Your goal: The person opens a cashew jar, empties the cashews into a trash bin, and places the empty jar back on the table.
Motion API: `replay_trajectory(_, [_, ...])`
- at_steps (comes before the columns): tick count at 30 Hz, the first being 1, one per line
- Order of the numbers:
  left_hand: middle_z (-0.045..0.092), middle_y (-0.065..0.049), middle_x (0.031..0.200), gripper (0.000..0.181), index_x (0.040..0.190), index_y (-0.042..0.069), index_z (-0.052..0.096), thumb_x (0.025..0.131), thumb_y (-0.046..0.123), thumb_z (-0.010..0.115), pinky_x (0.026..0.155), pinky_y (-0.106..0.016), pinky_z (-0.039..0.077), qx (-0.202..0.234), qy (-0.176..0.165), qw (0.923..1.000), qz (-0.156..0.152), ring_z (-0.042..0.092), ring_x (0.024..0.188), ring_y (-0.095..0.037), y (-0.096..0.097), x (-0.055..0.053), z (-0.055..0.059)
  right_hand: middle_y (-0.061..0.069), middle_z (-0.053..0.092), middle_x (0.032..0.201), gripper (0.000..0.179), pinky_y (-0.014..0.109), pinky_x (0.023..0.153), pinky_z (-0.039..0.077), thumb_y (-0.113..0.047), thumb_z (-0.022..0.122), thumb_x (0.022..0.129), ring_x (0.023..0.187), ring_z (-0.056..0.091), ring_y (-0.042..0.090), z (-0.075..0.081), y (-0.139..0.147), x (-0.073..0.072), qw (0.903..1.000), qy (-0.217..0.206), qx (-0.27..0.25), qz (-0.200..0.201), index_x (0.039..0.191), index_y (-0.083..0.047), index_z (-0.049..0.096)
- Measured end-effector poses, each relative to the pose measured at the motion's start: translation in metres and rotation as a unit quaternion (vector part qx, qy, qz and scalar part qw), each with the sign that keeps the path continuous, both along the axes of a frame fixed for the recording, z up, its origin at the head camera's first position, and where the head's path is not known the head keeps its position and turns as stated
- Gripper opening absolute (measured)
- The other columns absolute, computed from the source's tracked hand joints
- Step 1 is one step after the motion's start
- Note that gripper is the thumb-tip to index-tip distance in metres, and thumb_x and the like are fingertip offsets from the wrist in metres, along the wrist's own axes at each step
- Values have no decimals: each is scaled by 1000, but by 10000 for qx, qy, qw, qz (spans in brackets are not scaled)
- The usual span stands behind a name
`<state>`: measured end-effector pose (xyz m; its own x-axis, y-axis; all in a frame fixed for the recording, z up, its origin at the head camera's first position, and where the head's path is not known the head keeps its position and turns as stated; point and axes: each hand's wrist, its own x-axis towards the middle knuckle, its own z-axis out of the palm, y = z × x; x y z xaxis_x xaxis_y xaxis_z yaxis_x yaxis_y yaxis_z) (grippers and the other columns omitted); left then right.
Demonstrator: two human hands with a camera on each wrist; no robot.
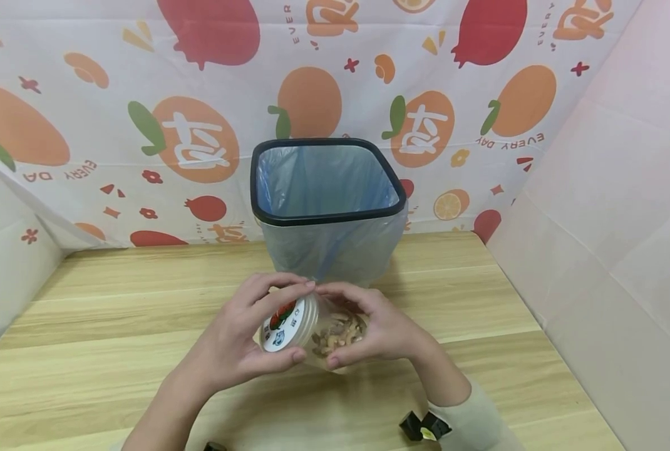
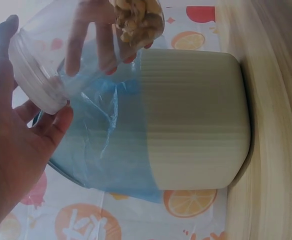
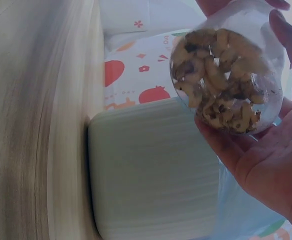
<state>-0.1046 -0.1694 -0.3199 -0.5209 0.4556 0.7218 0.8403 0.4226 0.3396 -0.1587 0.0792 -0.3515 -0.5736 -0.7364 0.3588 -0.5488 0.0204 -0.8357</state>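
Observation:
A clear jar (image 1: 336,360) is held tilted above the table between both hands, in front of the bin. Its white lid (image 1: 279,339), printed with red and green, faces left. My left hand (image 1: 230,341) grips the lid end, thumb below and fingers over the top. Around the body of the jar curls my right hand (image 1: 391,329), thumb on the near side. Tan and brown pieces (image 3: 221,75) lie gathered at the jar's bottom end in the right wrist view. In the left wrist view the ridged lid edge (image 2: 36,75) sits within the left fingers.
A pale bin with a black rim (image 1: 329,219) and a blue bag liner (image 1: 324,175) stands behind the hands. The wooden table (image 1: 115,326) meets a fruit-print cloth (image 1: 200,81) at the back. Small black blocks (image 1: 436,426) are near the right sleeve.

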Motion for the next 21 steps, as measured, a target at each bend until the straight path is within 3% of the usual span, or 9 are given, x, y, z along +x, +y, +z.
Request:
replay_trajectory(5, [59,-3,132,67,136,13,62,82,49,78,99,-20,41,-11,-96,9997,239,53,117,-19,-1,0,-1,-5,59,138,89,36,103,50,-20,95,66,120,60,15,2,-3,4,9988,326,100,-365,143,-23,51])
replay_trajectory(10, [59,-1,132,68,137,14,61,79,45,82,96,-21,42,-17,-134,9994,325,53,115,-18,-2,1,0,-11,57,139,91,34,103,49,-22,95,65,121,59,14,2,-4,5,9980,353,177,-490,143,-32,49])
replay_trajectory(16, [59,-3,133,69,136,13,62,79,46,81,99,-19,41,22,-121,9997,234,53,117,-19,-1,1,1,-6,59,138,88,36,100,51,-20,94,67,120,60,15,1,-3,3,9987,295,142,-397,143,-25,51])
replay_trajectory(21, [60,-5,132,67,136,14,61,83,52,76,101,-19,40,63,-45,9999,77,53,119,-21,0,1,2,-1,59,137,85,39,100,52,-16,93,68,120,60,19,-1,0,0,9999,-84,12,-115,143,-20,52])
